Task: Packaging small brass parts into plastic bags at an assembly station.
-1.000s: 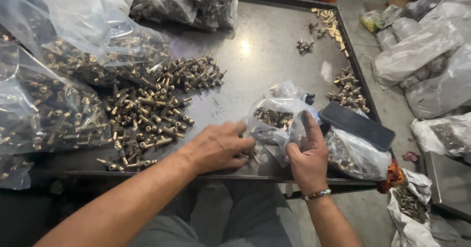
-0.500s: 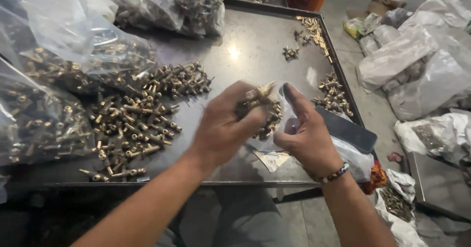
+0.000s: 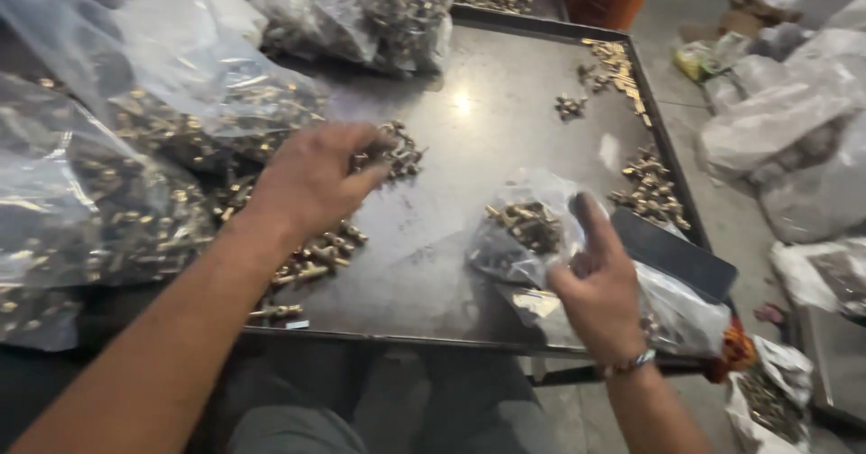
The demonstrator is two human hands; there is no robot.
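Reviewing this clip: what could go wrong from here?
The left hand grips a loose cluster of small brass fittings; some may drop and scatter on the dark metal tray. The right hand holds the small clear plastic bag near the tray's front edge, so fittings might spill off.

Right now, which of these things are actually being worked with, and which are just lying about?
In use:
left hand over loose brass fittings
right hand holding small clear bag

Lying about:
big filled bags
dark flat case
fittings by tray edge
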